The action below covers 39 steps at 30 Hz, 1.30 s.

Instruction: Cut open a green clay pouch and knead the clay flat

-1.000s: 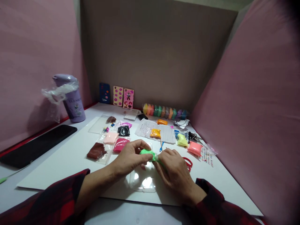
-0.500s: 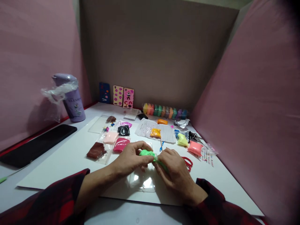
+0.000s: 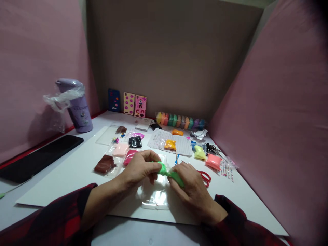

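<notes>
Both my hands meet over the white board (image 3: pixel 64 177) and grip one lump of bright green clay (image 3: pixel 169 173). My left hand (image 3: pixel 139 169) pinches its left end with curled fingers. My right hand (image 3: pixel 191 189) closes on its right end, and the clay stretches at a slant between them. Under the hands lies a clear plastic phone case (image 3: pixel 156 198). Both sleeves are dark red plaid.
Small bags of clay lie beyond the hands: brown (image 3: pixel 105 164), pink (image 3: pixel 129 156), black (image 3: pixel 135 141), orange (image 3: pixel 170 145), yellow (image 3: pixel 200 152), coral (image 3: pixel 213 162). Red scissors (image 3: pixel 205 176) lie right of my right hand. A purple tumbler (image 3: pixel 77 107), a black phone (image 3: pixel 38 158) and a row of clay tubs (image 3: pixel 180 120) stand around.
The green clay has been drawn out longer between my hands and now slants down to the right. My left hand rose slightly; the view shifted a little.
</notes>
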{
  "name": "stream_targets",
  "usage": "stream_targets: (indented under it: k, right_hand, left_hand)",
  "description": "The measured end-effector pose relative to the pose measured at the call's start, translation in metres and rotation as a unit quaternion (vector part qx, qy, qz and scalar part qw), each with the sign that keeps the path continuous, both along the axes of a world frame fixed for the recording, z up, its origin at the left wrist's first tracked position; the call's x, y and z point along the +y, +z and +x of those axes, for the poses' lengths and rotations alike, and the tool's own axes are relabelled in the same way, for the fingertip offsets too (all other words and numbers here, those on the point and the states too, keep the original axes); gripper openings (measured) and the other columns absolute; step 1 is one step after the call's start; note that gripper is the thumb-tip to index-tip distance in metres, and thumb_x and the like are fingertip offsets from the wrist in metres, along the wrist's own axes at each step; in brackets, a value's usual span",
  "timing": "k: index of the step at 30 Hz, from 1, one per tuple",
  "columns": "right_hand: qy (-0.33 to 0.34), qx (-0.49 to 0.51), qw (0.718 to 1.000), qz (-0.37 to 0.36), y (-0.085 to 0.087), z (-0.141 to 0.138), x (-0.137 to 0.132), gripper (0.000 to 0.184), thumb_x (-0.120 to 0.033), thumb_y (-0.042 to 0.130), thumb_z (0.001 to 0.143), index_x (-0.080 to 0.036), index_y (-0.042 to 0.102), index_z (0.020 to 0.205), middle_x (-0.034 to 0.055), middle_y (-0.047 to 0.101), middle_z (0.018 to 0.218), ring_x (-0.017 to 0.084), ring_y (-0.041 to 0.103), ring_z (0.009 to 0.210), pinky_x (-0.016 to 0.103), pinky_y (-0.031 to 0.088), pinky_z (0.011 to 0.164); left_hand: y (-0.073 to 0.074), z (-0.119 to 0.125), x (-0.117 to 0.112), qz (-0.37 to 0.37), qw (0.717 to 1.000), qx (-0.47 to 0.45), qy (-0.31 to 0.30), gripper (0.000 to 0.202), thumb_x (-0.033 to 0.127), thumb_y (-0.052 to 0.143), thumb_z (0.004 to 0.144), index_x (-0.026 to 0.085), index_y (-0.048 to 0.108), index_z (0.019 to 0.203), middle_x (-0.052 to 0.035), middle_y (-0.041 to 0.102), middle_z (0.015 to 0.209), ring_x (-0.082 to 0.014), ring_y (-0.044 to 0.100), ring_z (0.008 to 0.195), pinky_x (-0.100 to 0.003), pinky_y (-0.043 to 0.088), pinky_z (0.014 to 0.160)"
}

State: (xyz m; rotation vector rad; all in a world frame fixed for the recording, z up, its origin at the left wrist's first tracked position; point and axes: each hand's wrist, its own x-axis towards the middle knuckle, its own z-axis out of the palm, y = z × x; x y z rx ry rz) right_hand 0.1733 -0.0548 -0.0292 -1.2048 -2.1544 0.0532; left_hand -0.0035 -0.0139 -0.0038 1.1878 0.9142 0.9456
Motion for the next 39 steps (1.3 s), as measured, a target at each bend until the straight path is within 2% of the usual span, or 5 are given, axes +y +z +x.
stream_targets:
  k: [8, 20, 28, 32, 39]
  right_hand:
    - [0.024, 0.228, 0.943, -0.243, 0.009, 0.005, -0.001, 0.017, -0.029, 0.048, 0.087, -0.019, 0.050, 0.074, -0.0027, 0.048, 0.066, 0.014, 0.045, 0.065, 0.026, 0.033, 0.060]
    - [0.052, 0.394, 0.858, -0.325, 0.011, 0.007, 0.004, 0.025, -0.032, 0.053, 0.076, -0.018, 0.047, 0.056, -0.0038, 0.035, 0.054, 0.011, 0.030, 0.052, 0.025, 0.022, 0.047]
    - [0.041, 0.458, 0.811, -0.362, 0.016, 0.010, 0.005, 0.023, -0.031, 0.057, 0.068, -0.017, 0.050, 0.051, -0.0032, 0.039, 0.048, 0.010, 0.031, 0.045, 0.023, 0.020, 0.043]
    - [0.047, 0.481, 0.800, -0.357, 0.013, 0.010, 0.007, 0.025, -0.030, 0.058, 0.072, -0.017, 0.050, 0.052, -0.0039, 0.039, 0.049, 0.009, 0.031, 0.044, 0.022, 0.020, 0.041]
    - [-0.022, 0.509, 0.837, -0.197, 0.008, 0.013, 0.013, 0.021, -0.038, 0.057, 0.082, -0.018, 0.060, 0.075, -0.0013, 0.051, 0.062, 0.013, 0.043, 0.056, 0.026, 0.035, 0.056]
  left_hand:
    - [0.007, -0.005, -0.004, 0.051, 0.996, 0.046, -0.058, 0.024, 0.028, 0.070, 0.068, 0.014, 0.060, 0.084, 0.0046, 0.055, 0.053, -0.0098, 0.049, 0.048, -0.021, 0.041, 0.046]
    - [0.006, -0.011, -0.007, 0.293, 0.929, 0.175, -0.146, 0.008, 0.018, 0.065, 0.075, 0.018, 0.065, 0.083, -0.0023, 0.062, 0.085, -0.0165, 0.055, 0.081, -0.028, 0.042, 0.076]
    - [0.010, -0.012, -0.005, 0.171, 0.974, 0.146, -0.038, 0.008, 0.021, 0.065, 0.070, 0.015, 0.060, 0.071, 0.0025, 0.056, 0.063, -0.0103, 0.050, 0.054, -0.021, 0.041, 0.049]
    - [0.013, -0.013, -0.002, 0.103, 0.989, 0.070, -0.082, 0.017, 0.028, 0.067, 0.073, 0.013, 0.060, 0.076, 0.0023, 0.056, 0.062, -0.0096, 0.052, 0.051, -0.022, 0.045, 0.050]
    - [0.003, -0.014, 0.006, 0.034, 0.997, -0.031, -0.066, 0.029, 0.034, 0.073, 0.071, 0.014, 0.053, 0.072, -0.0006, 0.061, 0.063, -0.0100, 0.055, 0.052, -0.019, 0.043, 0.042]
